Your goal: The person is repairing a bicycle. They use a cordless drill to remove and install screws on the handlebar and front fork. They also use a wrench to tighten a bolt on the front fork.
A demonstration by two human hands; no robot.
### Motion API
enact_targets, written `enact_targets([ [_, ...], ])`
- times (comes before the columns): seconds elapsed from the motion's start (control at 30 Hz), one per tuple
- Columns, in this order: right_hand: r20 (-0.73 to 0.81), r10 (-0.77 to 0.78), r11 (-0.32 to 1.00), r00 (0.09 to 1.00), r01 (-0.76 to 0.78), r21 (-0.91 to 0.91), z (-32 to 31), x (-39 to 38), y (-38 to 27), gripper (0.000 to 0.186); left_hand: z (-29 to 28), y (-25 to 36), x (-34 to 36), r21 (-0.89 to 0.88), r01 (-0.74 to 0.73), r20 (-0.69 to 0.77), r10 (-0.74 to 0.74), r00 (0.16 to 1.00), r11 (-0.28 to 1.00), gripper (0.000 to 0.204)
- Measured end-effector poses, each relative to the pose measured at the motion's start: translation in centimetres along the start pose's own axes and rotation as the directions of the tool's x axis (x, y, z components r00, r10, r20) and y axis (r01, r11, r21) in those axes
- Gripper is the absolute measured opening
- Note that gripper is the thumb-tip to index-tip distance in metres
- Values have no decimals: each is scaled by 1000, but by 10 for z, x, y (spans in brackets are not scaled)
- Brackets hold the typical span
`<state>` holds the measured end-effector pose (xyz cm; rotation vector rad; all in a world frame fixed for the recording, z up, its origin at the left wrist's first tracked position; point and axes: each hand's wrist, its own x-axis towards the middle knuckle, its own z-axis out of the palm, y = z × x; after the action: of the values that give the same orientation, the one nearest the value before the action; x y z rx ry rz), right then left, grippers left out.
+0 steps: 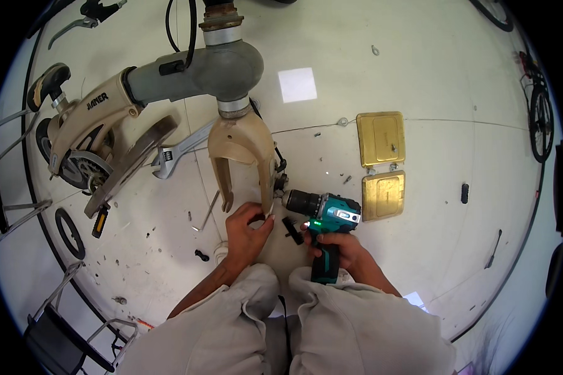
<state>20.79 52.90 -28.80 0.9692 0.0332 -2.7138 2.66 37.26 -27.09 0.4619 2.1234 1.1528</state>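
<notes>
My right hand (341, 245) is wrapped round the handle of a teal and black cordless drill (341, 212), whose small green light is lit. Its chuck points left, at a dark fitting (281, 182) on the right leg of a tan bicycle fork (241, 139). Thumb and fingers of my left hand (247, 232) close round the lower tip of that same leg; anything small between them is hidden. The fork joins the grey and tan bicycle frame (187, 78), which lies on the floor. A black T-shaped part (292, 230) lies between my hands.
An adjustable wrench (180, 152) and a hex key (206, 212) lie left of the fork. Two gold-coloured trays (381, 128) sit right of the drill. Small hardware is scattered about. A black folding chair (56, 337) stands lower left; another bicycle (540, 119) is at the right edge.
</notes>
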Motion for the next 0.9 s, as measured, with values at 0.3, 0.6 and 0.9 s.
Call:
enact_targets([
  [0.3,13,-34,989,999,36,-145,-1,5,-11,40,-4,-5,2,-26,6,29,-5,1000,1000,15],
  [0.6,31,-73,975,997,78,-206,-7,8,-3,42,-3,-10,-2,-53,15,8,-15,1000,998,16],
  [0.9,-37,-89,986,995,82,-147,1,2,2,46,-2,-14,-3,-123,52,0,-53,999,991,18],
])
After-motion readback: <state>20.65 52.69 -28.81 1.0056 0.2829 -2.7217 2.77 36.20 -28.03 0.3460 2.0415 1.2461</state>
